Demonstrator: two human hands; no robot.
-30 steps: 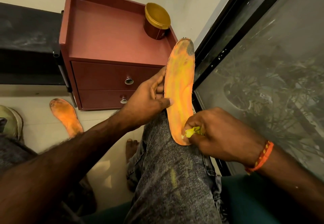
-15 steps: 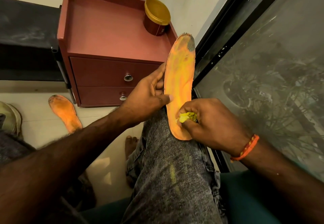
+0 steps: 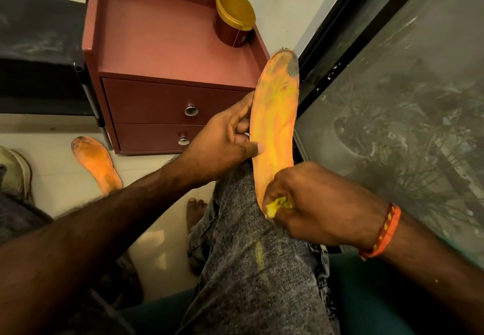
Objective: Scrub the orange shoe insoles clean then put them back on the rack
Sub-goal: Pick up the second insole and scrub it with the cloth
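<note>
Left hand (image 3: 222, 143) pinches the orange insole (image 3: 275, 127) at mid-length, propped on the knee; right hand (image 3: 314, 203) clutches a yellow scrubber (image 3: 277, 205) against its heel end. Support behind each stroke should prevent buckling. Second insole (image 3: 98, 164) lies on the floor beyond the left forearm.

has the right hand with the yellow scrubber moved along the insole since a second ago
Yes. The right hand slid up the insole half a second ago, then back down to its near end, judged against the left hand's thumb holding the insole.
</note>
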